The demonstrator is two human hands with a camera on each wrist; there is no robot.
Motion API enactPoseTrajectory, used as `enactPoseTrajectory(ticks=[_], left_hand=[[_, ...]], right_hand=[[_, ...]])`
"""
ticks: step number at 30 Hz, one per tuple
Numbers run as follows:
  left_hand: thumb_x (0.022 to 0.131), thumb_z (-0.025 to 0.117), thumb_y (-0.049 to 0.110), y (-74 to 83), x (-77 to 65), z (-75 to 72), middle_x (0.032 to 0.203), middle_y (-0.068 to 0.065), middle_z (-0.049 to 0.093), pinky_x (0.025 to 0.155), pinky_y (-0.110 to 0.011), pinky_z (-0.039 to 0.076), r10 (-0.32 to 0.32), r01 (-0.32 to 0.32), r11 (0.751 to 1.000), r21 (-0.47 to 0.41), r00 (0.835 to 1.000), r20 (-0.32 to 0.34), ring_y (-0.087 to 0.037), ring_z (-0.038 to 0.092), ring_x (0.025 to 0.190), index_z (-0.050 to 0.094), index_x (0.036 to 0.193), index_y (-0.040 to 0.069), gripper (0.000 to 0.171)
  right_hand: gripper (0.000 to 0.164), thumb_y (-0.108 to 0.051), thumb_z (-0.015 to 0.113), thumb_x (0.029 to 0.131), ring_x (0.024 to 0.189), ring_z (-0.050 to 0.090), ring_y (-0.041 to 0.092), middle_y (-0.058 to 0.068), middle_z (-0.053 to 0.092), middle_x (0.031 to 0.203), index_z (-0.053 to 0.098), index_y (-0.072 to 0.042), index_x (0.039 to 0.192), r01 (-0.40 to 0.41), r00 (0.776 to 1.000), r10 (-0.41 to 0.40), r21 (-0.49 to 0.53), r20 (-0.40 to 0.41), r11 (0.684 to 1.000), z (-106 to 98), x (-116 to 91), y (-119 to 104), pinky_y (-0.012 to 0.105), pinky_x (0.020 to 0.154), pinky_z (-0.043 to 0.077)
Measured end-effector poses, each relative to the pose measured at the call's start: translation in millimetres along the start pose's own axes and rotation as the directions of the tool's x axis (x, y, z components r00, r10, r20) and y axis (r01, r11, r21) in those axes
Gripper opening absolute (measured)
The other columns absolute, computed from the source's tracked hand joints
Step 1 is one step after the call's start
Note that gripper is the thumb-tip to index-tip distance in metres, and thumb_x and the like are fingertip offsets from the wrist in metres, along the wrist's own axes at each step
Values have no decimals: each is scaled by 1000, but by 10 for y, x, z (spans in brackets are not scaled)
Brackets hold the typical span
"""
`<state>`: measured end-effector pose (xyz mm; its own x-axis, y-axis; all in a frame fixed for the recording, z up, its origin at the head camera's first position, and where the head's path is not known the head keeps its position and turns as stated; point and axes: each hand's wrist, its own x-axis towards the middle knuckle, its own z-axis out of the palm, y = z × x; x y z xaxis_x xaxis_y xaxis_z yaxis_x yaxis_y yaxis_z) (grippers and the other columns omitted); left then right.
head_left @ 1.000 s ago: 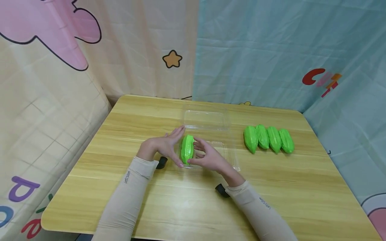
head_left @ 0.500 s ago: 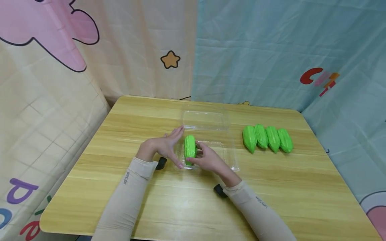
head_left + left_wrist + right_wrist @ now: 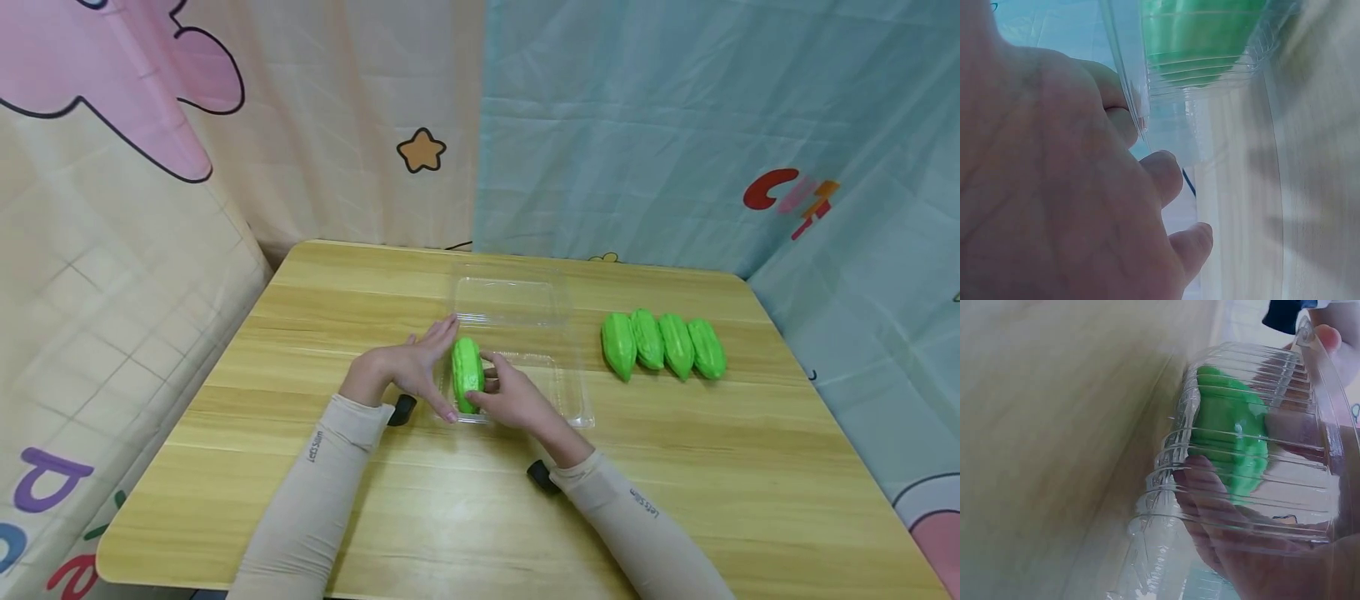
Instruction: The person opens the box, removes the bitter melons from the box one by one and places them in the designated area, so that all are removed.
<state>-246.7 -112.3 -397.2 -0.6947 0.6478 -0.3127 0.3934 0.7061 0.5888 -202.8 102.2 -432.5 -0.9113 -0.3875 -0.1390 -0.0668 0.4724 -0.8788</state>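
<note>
A green, ridged star fruit (image 3: 466,375) lies lengthwise at the left end of a clear plastic box (image 3: 558,387), showing through its ribbed wall in both wrist views. My right hand (image 3: 517,397) reaches in over the box and holds the fruit from its right side, thumb at the near end. In the right wrist view, its fingers (image 3: 1207,481) show inside the plastic beside the fruit. Spread along the box's left rim, my left hand (image 3: 405,367) has its thumb at the near corner and fingertips by the hinge. The left wrist view shows that hand's fingers against the rim.
The box's clear lid (image 3: 506,300) lies folded back on the far side. Several more green star fruits (image 3: 663,344) sit in a row to the right on the wooden table (image 3: 450,517). Printed curtains (image 3: 600,125) hang behind the table.
The star fruit in my right hand has turned a little, shifting right and then back left against the box's left wall. My left hand stays on the rim.
</note>
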Motion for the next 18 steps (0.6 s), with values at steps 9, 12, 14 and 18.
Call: enactPoseTrajectory(ticks=[9,12,14,18], left_hand=[[65,91,57,-15,15,2,164,-7,-27,118,-59,-7,-5,5,1000,10,1000,3,-29,-21,150,-21,157,13,152],[64,90,58,-18,8,5,164,-7,-27,117,-59,-7,-6,6,1000,20,1000,-2,-31,-22,149,-21,157,13,152],[64,90,59,-14,-3,-1,164,-7,-27,117,-59,-7,-10,10,1000,26,1000,-4,-31,-22,149,-20,158,12,152],[63,90,59,-21,-18,-17,164,-9,-25,117,-61,-7,-13,13,999,32,1000,-9,-33,-21,149,-18,159,10,153]], right_hand=[[67,-9,72,93,116,62,39,23,56,133,38,1,150,-8,1000,10,117,-17,993,-34,-18,-21,42,87,57],[67,-10,73,93,115,62,39,23,55,134,38,0,150,-12,1000,14,117,-17,993,-43,-19,-28,42,87,57],[67,-11,72,93,116,62,38,23,55,135,39,-2,151,-17,1000,20,110,-21,994,-65,-28,-47,42,87,57],[67,-15,73,93,118,61,36,20,54,138,41,-7,151,-35,998,39,89,-42,995,-148,-53,-102,45,91,55]])
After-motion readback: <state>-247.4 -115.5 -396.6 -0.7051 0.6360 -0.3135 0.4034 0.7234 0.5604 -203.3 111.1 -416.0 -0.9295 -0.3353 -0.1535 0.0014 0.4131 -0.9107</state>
